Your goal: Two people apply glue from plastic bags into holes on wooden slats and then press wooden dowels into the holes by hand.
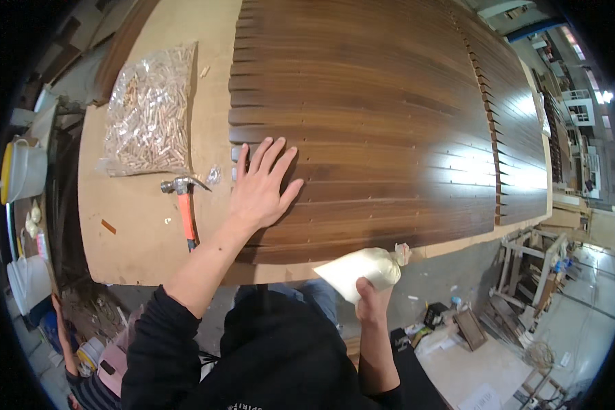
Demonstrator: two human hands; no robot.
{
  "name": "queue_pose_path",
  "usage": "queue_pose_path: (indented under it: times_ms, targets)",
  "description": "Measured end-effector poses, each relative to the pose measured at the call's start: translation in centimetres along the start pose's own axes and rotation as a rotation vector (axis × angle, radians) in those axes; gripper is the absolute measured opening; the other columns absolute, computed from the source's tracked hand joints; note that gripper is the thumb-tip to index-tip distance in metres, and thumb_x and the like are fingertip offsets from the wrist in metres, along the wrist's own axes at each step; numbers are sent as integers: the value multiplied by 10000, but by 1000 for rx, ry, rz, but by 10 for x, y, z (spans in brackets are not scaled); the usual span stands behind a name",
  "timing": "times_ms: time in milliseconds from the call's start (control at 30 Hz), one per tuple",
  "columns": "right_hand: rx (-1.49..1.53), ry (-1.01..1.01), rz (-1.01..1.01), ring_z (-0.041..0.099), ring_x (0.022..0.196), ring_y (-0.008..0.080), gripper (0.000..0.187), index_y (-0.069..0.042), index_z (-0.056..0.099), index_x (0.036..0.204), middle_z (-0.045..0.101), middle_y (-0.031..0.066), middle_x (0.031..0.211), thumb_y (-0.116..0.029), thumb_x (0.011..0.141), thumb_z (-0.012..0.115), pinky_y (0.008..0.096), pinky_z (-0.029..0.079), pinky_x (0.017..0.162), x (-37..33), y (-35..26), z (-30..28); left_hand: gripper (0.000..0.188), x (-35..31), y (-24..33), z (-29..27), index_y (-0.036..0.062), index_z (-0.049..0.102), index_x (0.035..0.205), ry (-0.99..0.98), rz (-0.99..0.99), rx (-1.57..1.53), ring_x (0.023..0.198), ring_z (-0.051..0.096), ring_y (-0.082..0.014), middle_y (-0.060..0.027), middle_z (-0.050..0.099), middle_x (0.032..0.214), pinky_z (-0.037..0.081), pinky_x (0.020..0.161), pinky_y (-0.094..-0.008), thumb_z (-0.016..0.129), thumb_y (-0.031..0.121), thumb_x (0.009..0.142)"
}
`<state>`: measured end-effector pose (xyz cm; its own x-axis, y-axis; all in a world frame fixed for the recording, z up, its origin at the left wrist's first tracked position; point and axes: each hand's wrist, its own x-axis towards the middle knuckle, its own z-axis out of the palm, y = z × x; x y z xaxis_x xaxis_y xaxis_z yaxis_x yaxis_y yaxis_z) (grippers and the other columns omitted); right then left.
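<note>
Brown boards (369, 123): glossy wood. Left of boards: hammer (186, 212), shiny metal head; peg bag (147, 113), crinkled plastic. Nearside of boards: pale pouch (359, 268), smooth plastic.

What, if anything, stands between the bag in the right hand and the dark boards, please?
Nothing visible does: the pale-filled bag in the right hand is by the near edge of the table, with the dark boards just beyond. The left hand rests on them, off to the left.
</note>
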<state>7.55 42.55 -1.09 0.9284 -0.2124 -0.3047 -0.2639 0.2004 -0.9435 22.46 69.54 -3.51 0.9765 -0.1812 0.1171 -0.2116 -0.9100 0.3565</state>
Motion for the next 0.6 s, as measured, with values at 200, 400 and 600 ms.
queue_pose_path:
  times_ms: [200, 400, 600]
  targets:
    - [-345, 104, 18, 663, 1014, 151, 613, 26, 622, 1276, 700, 60, 1131, -184, 786, 926, 303, 541, 887, -18, -8, 22, 566, -1, -5, 5, 110, 545, 1456, 72, 12, -60, 1511, 347, -316, -129, 463, 1564, 196, 1251, -595, 601, 434, 994]
    - [-416, 120, -64, 664, 1014, 164, 568, 24, 658, 1233, 707, 64, 1114, -292, 825, 896, 316, 531, 896, -16, -16, 42, 558, -3, -8, 9, 111, 551, 1446, 119, 22, -54, 1500, 359, -311, -125, 470, 1555, 213, 1243, -602, 613, 423, 987]
    - [-451, 98, -71, 682, 985, 168, 560, 23, 650, 1238, 721, 72, 1097, -254, 821, 901, 317, 544, 881, -15, -13, 42, 564, -2, -9, 11, 104, 533, 1463, 108, 23, -69, 1501, 361, -315, -130, 450, 1572, 186, 1258, -572, 629, 400, 993]
